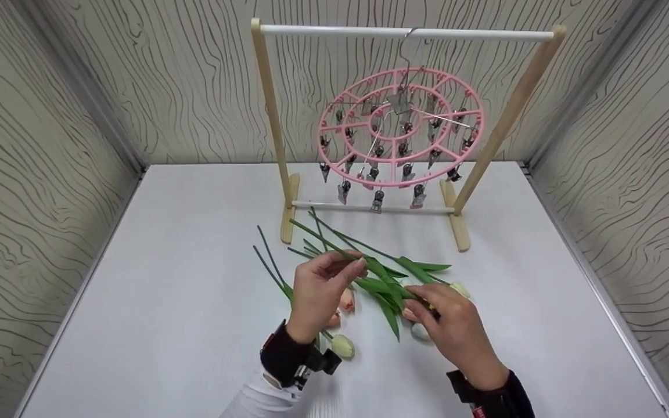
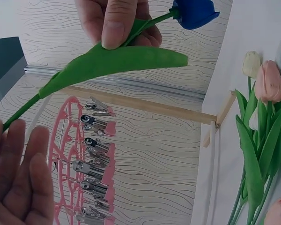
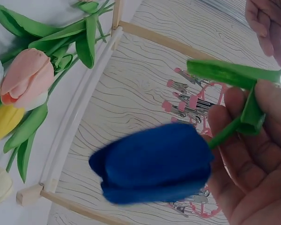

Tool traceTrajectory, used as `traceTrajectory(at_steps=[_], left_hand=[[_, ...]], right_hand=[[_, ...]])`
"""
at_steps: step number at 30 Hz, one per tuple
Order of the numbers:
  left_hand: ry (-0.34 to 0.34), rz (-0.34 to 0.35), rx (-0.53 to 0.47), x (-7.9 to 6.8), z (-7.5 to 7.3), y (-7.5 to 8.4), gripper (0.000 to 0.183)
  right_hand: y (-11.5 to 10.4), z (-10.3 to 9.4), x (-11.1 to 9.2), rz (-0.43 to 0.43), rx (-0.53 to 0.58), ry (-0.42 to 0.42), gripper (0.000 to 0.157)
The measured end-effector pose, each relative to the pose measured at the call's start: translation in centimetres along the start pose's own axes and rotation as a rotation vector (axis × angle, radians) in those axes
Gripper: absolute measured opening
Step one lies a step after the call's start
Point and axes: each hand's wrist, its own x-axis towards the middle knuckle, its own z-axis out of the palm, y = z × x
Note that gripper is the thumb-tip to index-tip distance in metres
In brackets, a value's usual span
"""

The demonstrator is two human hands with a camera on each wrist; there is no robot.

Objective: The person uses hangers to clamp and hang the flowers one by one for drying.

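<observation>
A blue artificial tulip (image 3: 152,164) with green leaves is held between both hands above the table. My left hand (image 1: 320,293) pinches its stem near the lower end, between thumb and fingers. Closer to the bloom, my right hand (image 1: 453,325) grips the stem and leaf base, its thumb on top. The green leaf (image 2: 126,63) spans the gap between the hands in the left wrist view. From the head, the blue bloom is hidden by the right hand. Beneath the hands lie more tulips, among them a pink one (image 3: 28,77), a yellow one (image 3: 7,123) and a cream one (image 1: 343,346).
Behind the hands stands a wooden rack (image 1: 276,122) with a white top bar (image 1: 334,30). A round pink clip hanger (image 1: 392,184) hangs from it by a hook, with several metal clips. Wood-patterned panels (image 1: 195,87) surround the white table (image 1: 195,244) on three sides.
</observation>
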Motion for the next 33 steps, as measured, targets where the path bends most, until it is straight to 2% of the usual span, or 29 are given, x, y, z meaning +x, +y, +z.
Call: traceTrajectory(at_steps=[4, 6, 8, 10, 13, 17, 20, 23, 33], left_hand=[[0.003, 0.019, -0.011, 0.3, -0.2, 0.1, 0.017], [-0.002, 0.026, -0.008, 0.5, -0.3, 0.1, 0.017], [-0.005, 0.033, -0.003, 0.9, -0.5, 0.2, 0.017], [-0.006, 0.034, 0.009, 1.3, -0.6, 0.3, 0.017], [-0.008, 0.026, 0.037, 2.1, -0.8, 0.4, 0.017], [-0.011, 0.037, 0.087, 3.3, -0.8, 0.7, 0.016], [-0.018, 0.061, 0.121, 3.9, -0.7, 0.8, 0.016], [-0.024, 0.07, 0.13, 4.3, -0.6, 0.7, 0.018], [-0.009, 0.073, 0.132, 4.8, -0.9, 1.0, 0.015]], right_hand=[[1.2, -1.3, 2.0, 0.034, 0.074, 0.017, 0.035], [2.1, -2.2, 3.8, 0.07, 0.103, 0.044, 0.033], [2.8, -3.1, 6.0, 0.146, 0.13, 0.031, 0.032], [3.5, -3.8, 8.3, 0.242, 0.151, -0.031, 0.035], [4.3, -4.4, 11.6, 0.369, 0.166, -0.167, 0.045], [5.3, -4.3, 14.6, 0.421, 0.181, -0.317, 0.054], [5.7, -4.2, 15.8, 0.423, 0.188, -0.365, 0.049], [6.0, -4.2, 16.3, 0.413, 0.177, -0.366, 0.041], [5.8, -4.0, 15.8, 0.349, 0.202, -0.404, 0.036]])
